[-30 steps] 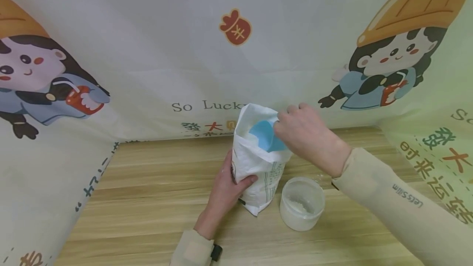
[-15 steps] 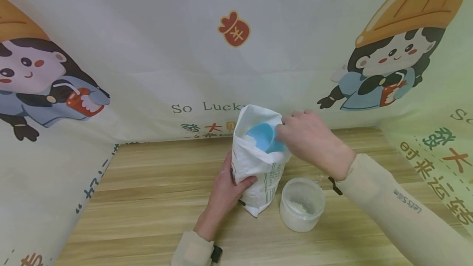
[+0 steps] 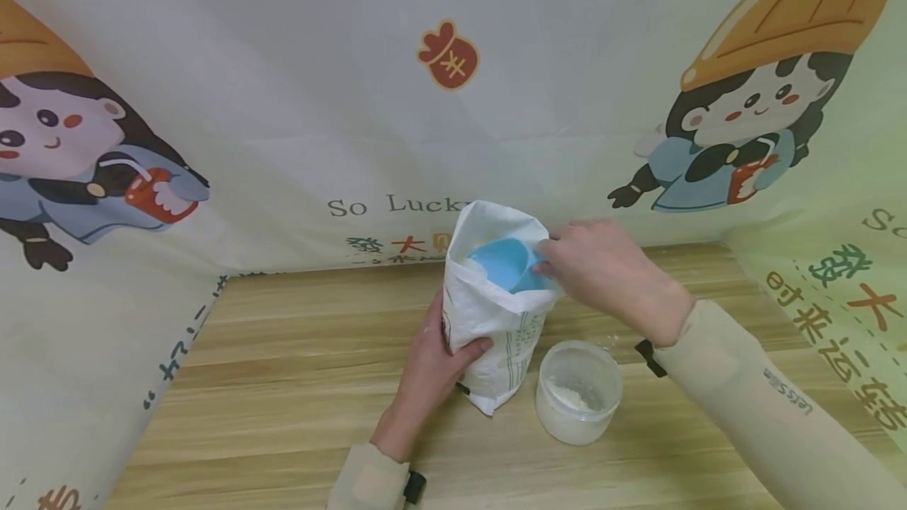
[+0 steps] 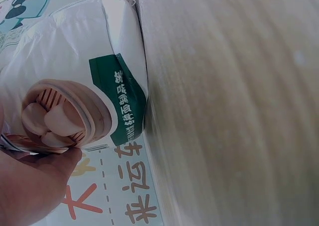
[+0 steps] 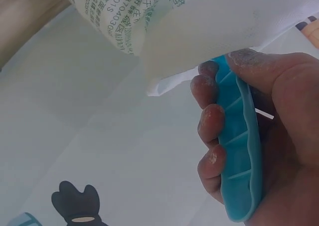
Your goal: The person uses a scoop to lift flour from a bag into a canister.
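Note:
A white flour bag (image 3: pixel 489 329) with an open top stands on the table, leaning slightly. My left hand (image 3: pixel 432 360) grips its lower left side, thumb across the front. In the left wrist view the flour bag (image 4: pixel 60 46) shows a printed steamer of buns. My right hand (image 3: pixel 602 270) holds a blue scoop (image 3: pixel 505 262) whose bowl lies inside the bag's mouth, white powder beside it. The right wrist view has the fingers curled round the scoop's ribbed handle (image 5: pixel 237 151), with powder on the fingertips. How full the scoop is, I cannot tell.
A clear round plastic jar (image 3: pixel 579 392) with some white powder in it stands just right of the bag, below my right forearm. Behind the wooden table (image 3: pixel 283 384) hangs a printed cloth backdrop (image 3: pixel 319 101), which also closes off both sides.
My right hand has shifted a little right and down, and the scoop's bowl has turned so more of its inside shows. The left hand and the bag stay almost still.

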The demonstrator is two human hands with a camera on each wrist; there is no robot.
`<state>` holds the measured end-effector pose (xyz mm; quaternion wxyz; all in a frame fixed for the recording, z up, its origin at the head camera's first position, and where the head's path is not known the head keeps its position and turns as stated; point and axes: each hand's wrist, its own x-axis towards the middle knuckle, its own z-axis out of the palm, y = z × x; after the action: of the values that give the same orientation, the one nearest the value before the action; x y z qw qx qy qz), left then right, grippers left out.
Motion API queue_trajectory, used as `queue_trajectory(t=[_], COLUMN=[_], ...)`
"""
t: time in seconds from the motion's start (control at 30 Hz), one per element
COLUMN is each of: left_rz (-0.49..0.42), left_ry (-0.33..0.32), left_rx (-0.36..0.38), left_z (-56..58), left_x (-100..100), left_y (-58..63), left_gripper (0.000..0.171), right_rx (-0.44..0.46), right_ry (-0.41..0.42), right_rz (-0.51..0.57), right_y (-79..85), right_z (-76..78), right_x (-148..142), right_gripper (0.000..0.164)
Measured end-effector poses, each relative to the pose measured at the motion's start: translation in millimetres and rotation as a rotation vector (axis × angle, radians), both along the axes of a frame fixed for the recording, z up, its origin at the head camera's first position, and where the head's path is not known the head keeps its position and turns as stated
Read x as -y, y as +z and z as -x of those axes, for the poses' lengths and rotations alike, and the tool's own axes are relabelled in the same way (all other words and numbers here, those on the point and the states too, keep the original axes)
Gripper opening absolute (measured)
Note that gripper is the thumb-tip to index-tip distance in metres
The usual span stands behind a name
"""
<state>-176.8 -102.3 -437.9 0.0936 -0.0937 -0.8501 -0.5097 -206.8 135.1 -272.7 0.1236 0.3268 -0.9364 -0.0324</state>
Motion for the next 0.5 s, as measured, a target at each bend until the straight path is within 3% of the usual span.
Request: queue_trajectory(t=[0.5], left_rz=[-0.011], left_ry=[-0.011], left_rx=[-0.002], left_z=[0.6], left_x=[1], left_y=[-1.2], left_gripper=[0.099], right_rx=[0.058], right_ry=[0.053], right_rz=[0.187], right_y=[-12.1], right_z=[3.4], right_x=[-21], right_gripper=[0.021])
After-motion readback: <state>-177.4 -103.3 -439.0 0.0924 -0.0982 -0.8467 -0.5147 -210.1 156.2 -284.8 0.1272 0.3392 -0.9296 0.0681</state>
